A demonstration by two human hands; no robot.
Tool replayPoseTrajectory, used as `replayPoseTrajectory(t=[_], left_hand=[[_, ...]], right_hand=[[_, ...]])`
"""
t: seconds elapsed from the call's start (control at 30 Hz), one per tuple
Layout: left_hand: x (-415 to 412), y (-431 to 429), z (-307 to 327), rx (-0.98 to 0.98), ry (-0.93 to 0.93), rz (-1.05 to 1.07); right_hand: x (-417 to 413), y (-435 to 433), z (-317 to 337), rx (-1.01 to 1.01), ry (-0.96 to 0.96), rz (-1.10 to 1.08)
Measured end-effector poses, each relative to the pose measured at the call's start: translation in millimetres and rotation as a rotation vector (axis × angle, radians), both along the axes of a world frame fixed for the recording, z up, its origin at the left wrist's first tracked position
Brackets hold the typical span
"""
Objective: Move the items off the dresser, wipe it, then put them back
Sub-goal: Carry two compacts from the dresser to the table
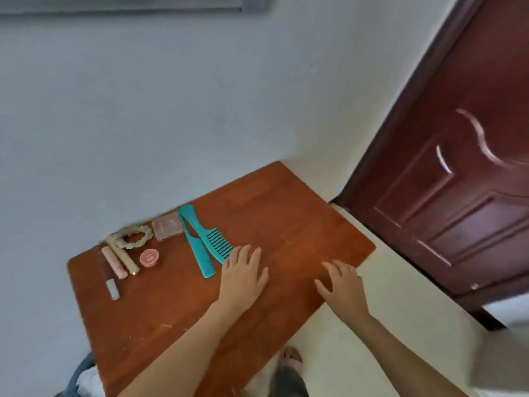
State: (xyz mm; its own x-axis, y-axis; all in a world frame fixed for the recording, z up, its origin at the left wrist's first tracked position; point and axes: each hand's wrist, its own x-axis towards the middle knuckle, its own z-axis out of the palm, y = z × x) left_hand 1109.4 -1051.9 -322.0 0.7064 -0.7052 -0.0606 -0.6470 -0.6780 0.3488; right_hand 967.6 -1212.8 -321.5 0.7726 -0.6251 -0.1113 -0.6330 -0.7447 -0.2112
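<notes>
dresser (286, 224): brown wooden top, pushed into the corner against the pale wall (171, 110), and the items sit crowded on its left half.
left hand (243, 276): out flat over the middle of the top, fingers straight and spread, gripping nothing; the fingertips reach the toothed end of the wide comb, though real contact is too close to call.
right hand (342, 285): hovering at the dresser's right front edge, fingers loosely bent, thumb out, nothing in it; cannot tell if it touches the wood.
wide comb (210, 237): teal, broad teeth, lying flat on a diagonal, handle towards the wall.
fine comb (197, 255): teal as well, slimmer, just left of the wide comb, and the two handles cross near the wall.
compact (167, 226): pinkish square case, flat, just beside the comb handles on their left.
scrunchie (133, 237): pale green ring left of the compact, its near side overlapping the top of the beige tube.
round tin (149, 257): small pink lid facing up, in front of the scrunchie.
beige tube (123, 257): lying down, gold end towards the front edge.
pink tube (114, 263): flat, side by side with the beige tube, touching it.
dark tube (108, 279): leftmost of the three, grey cap pointing forward.
door (458, 196): dark red-brown panels, filling the right side.
foot (290, 358): on the pale floor below the front edge.
</notes>
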Motion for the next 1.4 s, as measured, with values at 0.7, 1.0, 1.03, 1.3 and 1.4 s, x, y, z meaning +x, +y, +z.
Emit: replayPoseTrajectory(t=[0.7, 1.0, 1.03, 1.3, 1.4], left_hand=[[-404.8, -115.9, 63.3, -0.143, -0.096, -1.140], [-553.6, -69.7, 81.5, -0.339, 0.095, -1.128], [-563.6, -69.3, 80.6, -0.348, 0.093, -1.135], [-616.0, -125.0, 98.7, -0.383, 0.112, -1.121], [-641.0, -165.3, 98.9, -0.398, 0.127, -1.090]], right_hand=[[-477.0, 132.3, 53.7, -0.143, -0.076, -1.069], [-640.9, 175.1, 96.5, -0.230, 0.002, -1.124], [-652.9, 174.6, 99.9, -0.240, 0.009, -1.125], [-714.9, 129.5, 111.6, -0.270, -0.042, -1.148], [-735.4, 100.7, 114.5, -0.261, -0.049, -1.144]])
